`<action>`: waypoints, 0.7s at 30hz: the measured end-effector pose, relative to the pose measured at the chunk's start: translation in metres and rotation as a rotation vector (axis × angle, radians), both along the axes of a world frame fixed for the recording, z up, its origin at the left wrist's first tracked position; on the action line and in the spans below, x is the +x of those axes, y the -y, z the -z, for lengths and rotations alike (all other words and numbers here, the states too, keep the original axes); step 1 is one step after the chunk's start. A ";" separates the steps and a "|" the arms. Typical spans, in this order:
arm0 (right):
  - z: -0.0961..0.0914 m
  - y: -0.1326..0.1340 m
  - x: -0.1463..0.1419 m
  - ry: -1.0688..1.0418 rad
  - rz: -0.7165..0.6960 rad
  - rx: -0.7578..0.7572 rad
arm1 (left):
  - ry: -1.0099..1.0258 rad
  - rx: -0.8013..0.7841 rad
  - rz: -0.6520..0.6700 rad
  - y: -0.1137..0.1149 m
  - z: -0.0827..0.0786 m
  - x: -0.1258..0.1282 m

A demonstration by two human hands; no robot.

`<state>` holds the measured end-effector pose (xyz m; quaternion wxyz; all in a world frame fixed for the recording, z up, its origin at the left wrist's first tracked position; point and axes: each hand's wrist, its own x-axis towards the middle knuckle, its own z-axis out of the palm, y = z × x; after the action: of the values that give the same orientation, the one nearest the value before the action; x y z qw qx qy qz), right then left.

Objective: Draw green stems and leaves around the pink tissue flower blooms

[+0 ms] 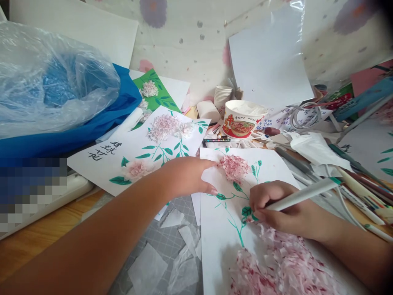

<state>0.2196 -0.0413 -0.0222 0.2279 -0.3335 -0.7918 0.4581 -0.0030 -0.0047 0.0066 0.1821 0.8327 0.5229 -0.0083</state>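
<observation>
A white sheet [215, 246] lies before me, with pink crumpled-paper flowers [233, 167] stuck on it and green stems and leaves drawn between them. My right hand [282, 209] is closed round a white marker pen [303, 194] with a green band at its back end. Its tip is down at a dark green leaf [246, 211], partly hidden by my fingers. Across the sheet's left edge rests my left hand [192, 176], thumb and forefinger apart, holding nothing. Larger pink paper flowers [285, 262] fill the sheet's near part, just below my right hand.
Another flower picture [101, 172] with black writing lies to the left, near a green card [159, 92]. A paper noodle bowl [244, 119] and stacked paper cups [222, 97] stand behind. Torn tissue pieces [147, 264] cover part of the grey cutting mat [162, 237]. Pens [362, 200] crowd the right.
</observation>
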 end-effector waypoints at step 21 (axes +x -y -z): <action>-0.001 -0.001 -0.001 -0.007 -0.008 0.065 | -0.011 0.006 -0.019 -0.002 0.002 -0.001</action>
<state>0.2185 -0.0402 -0.0213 0.2395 -0.3213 -0.8067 0.4342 -0.0037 -0.0026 0.0051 0.1768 0.8280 0.5320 -0.0097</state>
